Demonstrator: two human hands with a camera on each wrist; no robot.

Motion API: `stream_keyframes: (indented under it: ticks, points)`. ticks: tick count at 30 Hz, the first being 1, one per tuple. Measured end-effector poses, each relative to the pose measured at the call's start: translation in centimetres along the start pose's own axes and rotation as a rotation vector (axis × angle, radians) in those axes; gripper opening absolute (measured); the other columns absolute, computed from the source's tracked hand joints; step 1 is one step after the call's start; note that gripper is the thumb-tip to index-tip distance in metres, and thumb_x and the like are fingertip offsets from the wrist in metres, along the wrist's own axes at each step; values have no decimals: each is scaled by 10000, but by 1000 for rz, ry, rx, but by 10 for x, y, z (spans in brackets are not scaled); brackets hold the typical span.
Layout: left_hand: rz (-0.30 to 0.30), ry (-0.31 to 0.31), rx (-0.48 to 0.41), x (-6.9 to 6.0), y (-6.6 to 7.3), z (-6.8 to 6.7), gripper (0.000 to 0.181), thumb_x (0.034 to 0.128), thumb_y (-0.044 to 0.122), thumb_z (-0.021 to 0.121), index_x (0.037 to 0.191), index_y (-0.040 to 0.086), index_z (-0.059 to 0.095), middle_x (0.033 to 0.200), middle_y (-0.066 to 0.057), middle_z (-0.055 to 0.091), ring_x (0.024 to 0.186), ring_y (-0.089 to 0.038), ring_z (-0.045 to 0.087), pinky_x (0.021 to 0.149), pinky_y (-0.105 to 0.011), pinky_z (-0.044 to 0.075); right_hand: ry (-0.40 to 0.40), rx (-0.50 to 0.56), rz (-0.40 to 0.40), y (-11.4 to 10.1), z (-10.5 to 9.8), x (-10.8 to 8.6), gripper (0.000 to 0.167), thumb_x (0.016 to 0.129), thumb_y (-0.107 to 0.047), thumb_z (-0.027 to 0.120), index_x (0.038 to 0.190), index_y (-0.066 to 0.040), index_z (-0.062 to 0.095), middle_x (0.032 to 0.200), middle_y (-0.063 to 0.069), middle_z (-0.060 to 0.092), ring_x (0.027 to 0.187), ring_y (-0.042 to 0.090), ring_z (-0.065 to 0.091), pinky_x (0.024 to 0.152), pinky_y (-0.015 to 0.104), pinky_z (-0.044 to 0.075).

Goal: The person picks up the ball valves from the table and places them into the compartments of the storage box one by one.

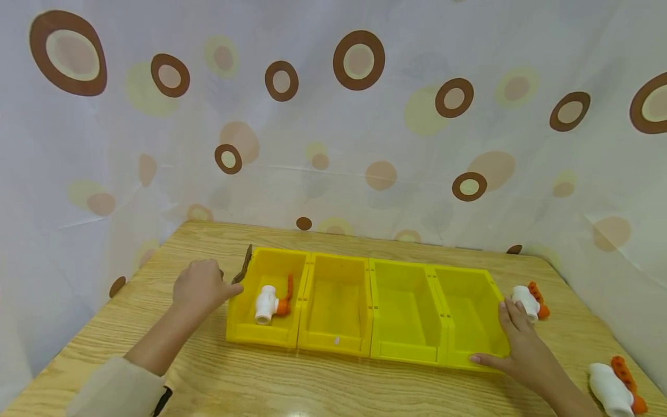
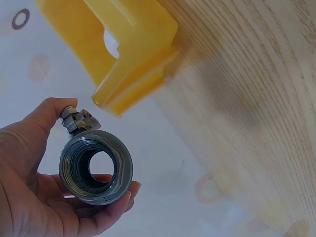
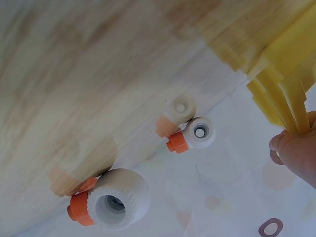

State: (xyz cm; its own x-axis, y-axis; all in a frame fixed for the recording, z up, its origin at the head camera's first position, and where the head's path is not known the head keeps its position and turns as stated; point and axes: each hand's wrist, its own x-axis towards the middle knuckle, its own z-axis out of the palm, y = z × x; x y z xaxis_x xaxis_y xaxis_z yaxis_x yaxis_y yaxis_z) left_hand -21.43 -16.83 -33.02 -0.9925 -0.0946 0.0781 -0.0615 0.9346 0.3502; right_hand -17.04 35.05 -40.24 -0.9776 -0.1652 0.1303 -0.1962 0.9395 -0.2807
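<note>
My left hand [image 1: 200, 289] is beside the left end of the row of yellow bins [image 1: 336, 341]. In the left wrist view that hand [image 2: 64, 197] grips a metal valve [image 2: 123, 168], its thumb on the valve's stem; in the head view mostly the brown handle [image 1: 244, 266] shows. At the row's right end, my right hand [image 1: 528, 353] rests on the last bin with fingers and thumb spread; the right wrist view shows its fingers [image 3: 296, 153] at the bin's edge [image 3: 294, 98]. A white valve with an orange handle [image 1: 267, 304] lies in the leftmost bin.
A white valve with an orange handle [image 1: 526, 302] lies just right of the bins. Another such valve [image 1: 611, 391] is at the table's right front. The wooden table [image 1: 250, 382] ends at a patterned curtain [image 1: 323, 133] behind.
</note>
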Motion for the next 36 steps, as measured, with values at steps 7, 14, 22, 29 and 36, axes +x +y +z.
stream_keyframes:
  ticks: [7,14,22,29,36]
  points:
    - [1,-14,-21,0,10,1,480,737,364,695,472,146,359,466,63,268,473,-93,285,401,-196,259,-3,6,4,0,0,0,1206,703,-527,720,1410,167,31,1488,349,-64,1371,492,-110,955,719,221]
    - [-4,-38,-30,-1,19,5,510,746,383,718,491,143,346,476,62,242,458,-80,258,392,-181,247,-4,8,0,-1,-1,1,1204,701,-523,723,1406,174,39,1485,356,-58,1369,498,-102,943,722,234]
    - [-6,-33,-37,-1,31,10,534,726,404,738,500,137,336,481,56,230,444,-82,248,386,-178,227,-2,7,0,-1,-1,0,1207,699,-523,724,1405,177,40,1481,362,-57,1369,499,-103,956,719,217]
    - [17,-26,-39,-1,40,14,497,725,372,727,499,133,355,484,53,235,442,-84,242,378,-178,223,-4,10,1,0,-1,0,1209,697,-524,725,1403,179,39,1479,364,-58,1368,497,-112,957,721,212]
    - [15,-34,-41,-3,54,17,473,726,355,709,471,140,373,481,54,243,452,-85,253,374,-176,225,-9,20,3,1,0,0,1214,699,-525,723,1407,169,22,1485,344,-89,1370,482,-134,969,719,192]
